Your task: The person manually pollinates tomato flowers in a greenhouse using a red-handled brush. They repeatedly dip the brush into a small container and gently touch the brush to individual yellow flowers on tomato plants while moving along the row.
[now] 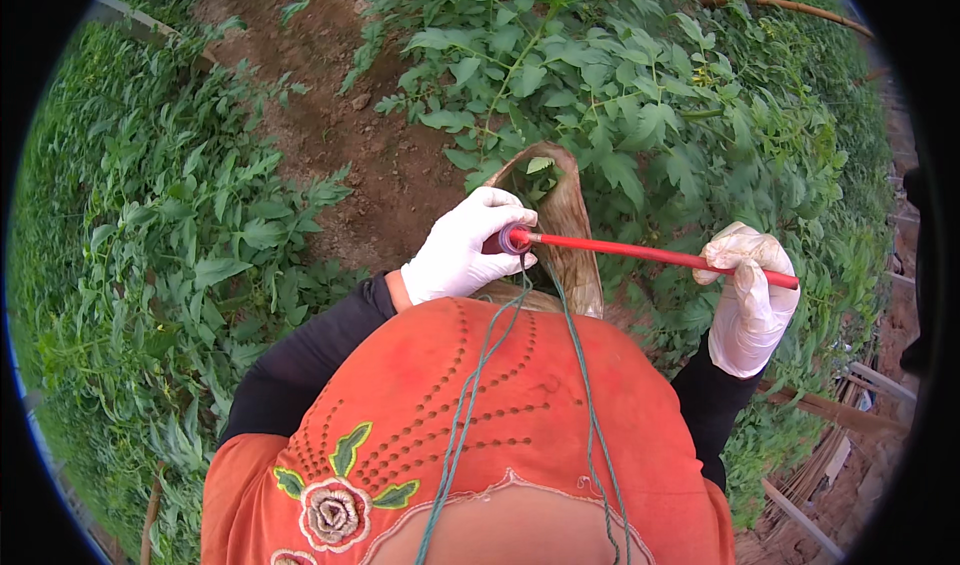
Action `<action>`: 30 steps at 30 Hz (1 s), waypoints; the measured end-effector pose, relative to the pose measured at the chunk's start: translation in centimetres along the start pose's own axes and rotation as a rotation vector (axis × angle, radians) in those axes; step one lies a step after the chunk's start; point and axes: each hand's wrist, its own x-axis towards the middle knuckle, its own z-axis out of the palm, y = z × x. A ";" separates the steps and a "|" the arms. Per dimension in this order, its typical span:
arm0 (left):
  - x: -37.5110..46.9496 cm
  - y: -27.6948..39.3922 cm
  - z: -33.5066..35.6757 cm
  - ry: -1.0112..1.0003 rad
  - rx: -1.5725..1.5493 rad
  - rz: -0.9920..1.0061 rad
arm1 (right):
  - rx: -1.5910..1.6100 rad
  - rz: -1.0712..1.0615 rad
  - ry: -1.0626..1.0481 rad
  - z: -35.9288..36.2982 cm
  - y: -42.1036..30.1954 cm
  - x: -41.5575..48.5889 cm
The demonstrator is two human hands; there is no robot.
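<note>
My left hand (472, 246), in a white glove, grips a small clear vial (513, 239) with a purplish rim, mouth turned up. In my right hand (750, 295), also gloved, is the far end of a long red brush (637, 249). Its ferruled end reaches to the vial's mouth; the tip looks red, though how deep it sits is hard to tell. Behind the vial hangs a stained, translucent pouch (574, 227) with its mouth gaping and some green leaf matter (541, 175) inside. Twisted green cords (581, 332) run from near the vial and pouch up over my orange top (450, 385).
Tomato plants (615, 62) with a few yellow flowers (703, 77) crowd the front and right. More leafy plants (165, 227) fill the left, beyond a strip of bare soil (360, 152). Bamboo poles (814, 11) and wooden stakes (840, 415) stand or lie at the right.
</note>
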 end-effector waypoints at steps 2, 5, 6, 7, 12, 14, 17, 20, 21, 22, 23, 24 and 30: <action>-0.1 0.0 -0.3 0.003 0.037 0.008 | 0.022 0.003 0.006 0.1 -0.1 -0.2; -0.3 -0.1 -0.7 0.018 0.020 0.007 | 0.003 -0.025 -0.029 0.4 -0.2 -0.4; -0.4 -0.2 -0.8 0.028 0.009 0.012 | -0.006 -0.048 -0.044 0.6 -0.1 -0.4; -0.5 -0.3 -0.9 0.037 -0.004 0.011 | -0.019 -0.070 -0.056 0.6 -0.1 -0.4; -1.1 -0.5 -0.7 0.062 -0.029 0.026 | -0.029 -0.108 -0.108 0.5 -0.1 -0.3; -1.3 -0.4 -0.6 0.067 -0.073 0.003 | -0.005 -0.086 -0.109 0.4 0.1 0.0; -1.7 0.0 -0.6 0.075 -0.137 -0.058 | 0.072 -0.025 -0.108 -0.1 0.8 0.8; -2.0 0.4 -0.8 0.087 -0.157 -0.069 | 0.175 0.007 -0.102 -0.5 2.1 1.8; -2.1 0.5 -0.8 0.092 -0.147 -0.056 | 0.204 0.010 -0.079 -0.6 2.5 2.0; -2.1 0.6 -0.7 0.097 -0.138 -0.043 | 0.228 0.012 -0.085 -0.8 2.8 2.3; -2.1 0.7 -0.7 0.103 -0.150 -0.046 | 0.271 0.023 -0.091 -1.0 3.1 2.5; -2.1 0.8 -0.6 0.108 -0.163 -0.051 | 0.282 0.027 -0.094 -1.1 3.3 2.7; -1.8 1.2 -0.1 0.110 -0.185 -0.098 | 0.286 0.028 -0.076 -2.2 3.8 2.8</action>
